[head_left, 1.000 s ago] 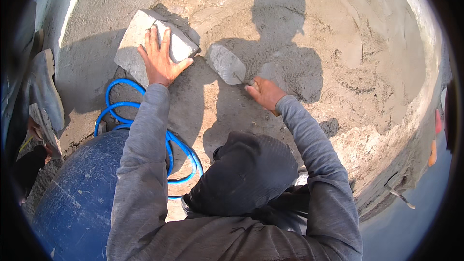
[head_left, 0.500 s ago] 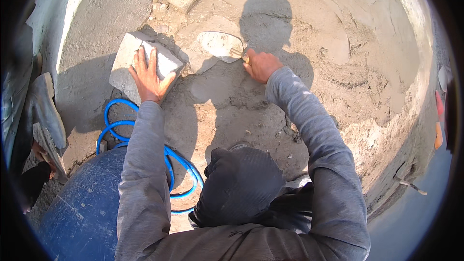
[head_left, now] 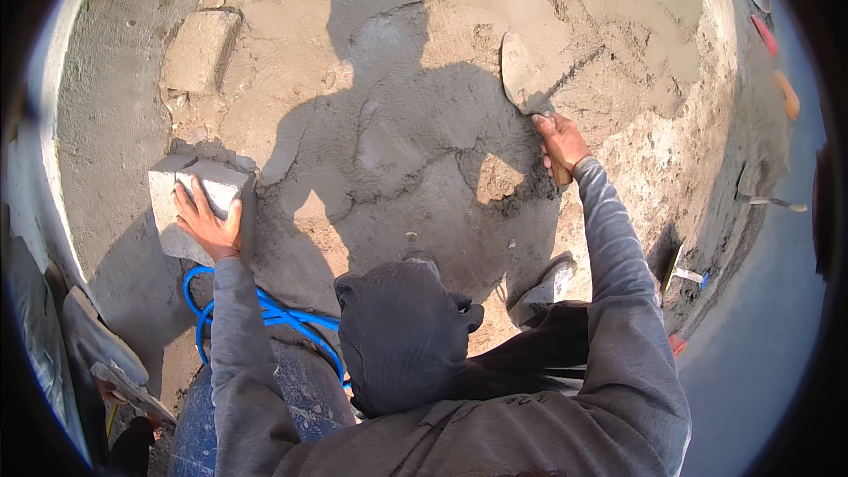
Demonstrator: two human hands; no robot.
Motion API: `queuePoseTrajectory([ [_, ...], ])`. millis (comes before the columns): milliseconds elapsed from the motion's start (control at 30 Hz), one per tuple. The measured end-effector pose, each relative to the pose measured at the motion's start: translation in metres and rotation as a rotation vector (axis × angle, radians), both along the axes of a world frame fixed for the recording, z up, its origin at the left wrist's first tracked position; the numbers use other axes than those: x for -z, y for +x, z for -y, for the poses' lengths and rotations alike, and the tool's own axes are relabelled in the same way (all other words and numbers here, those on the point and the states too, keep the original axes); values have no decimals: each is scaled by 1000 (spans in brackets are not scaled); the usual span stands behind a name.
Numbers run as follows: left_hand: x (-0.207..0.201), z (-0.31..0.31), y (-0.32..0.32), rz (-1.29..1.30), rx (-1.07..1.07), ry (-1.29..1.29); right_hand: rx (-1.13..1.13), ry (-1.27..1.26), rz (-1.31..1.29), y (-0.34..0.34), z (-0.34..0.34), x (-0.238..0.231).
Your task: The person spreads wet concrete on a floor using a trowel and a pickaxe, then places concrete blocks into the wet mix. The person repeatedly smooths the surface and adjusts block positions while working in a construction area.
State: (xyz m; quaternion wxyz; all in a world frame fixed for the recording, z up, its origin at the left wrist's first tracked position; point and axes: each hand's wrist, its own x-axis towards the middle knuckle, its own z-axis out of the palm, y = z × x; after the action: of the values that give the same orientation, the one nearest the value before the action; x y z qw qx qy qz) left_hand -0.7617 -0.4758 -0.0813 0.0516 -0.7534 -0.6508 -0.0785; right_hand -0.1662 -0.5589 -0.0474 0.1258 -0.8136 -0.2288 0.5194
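Observation:
My left hand [head_left: 210, 221] lies with spread fingers on top of a pale grey block [head_left: 169, 212] at the left. In my right hand [head_left: 564, 143] is a trowel [head_left: 525, 75], gripped by its wooden handle. The trowel's rounded blade points away from me, over rough wet mortar [head_left: 583, 53]. Whether the blade touches the mortar I cannot tell. My shadow falls across the mortar between both hands.
A second block [head_left: 199, 51] sits farther off at the left. Below my left hand a blue hose [head_left: 274, 311] curls beside a blue drum [head_left: 314, 397]. A curved concrete edge [head_left: 720, 62] bounds the right side, with tools such as a small hammer-like one [head_left: 689, 275] near it.
The trowel has swung right, away from the block, its blade now pointing away from me. My left hand stays on the block. The whole view has shifted, putting the block lower and farther left.

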Motion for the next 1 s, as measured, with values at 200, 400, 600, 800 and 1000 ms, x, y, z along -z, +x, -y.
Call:
queuePoseTrajectory([
  [200,4,-1,-4,21,3,3,-1070,169,195,-58,91,31],
  [400,1,5,-4,37,-43,-20,-211,184,201,17,13,14],
  [600,4,-2,4,56,-80,4,-637,48,-246,-135,-7,27],
  [800,2,12,-2,-84,-189,50,-1616,366,53,-244,11,49],
  [1000,7,11,5,-30,-187,130,-1022,123,10,-270,-83,16],
])
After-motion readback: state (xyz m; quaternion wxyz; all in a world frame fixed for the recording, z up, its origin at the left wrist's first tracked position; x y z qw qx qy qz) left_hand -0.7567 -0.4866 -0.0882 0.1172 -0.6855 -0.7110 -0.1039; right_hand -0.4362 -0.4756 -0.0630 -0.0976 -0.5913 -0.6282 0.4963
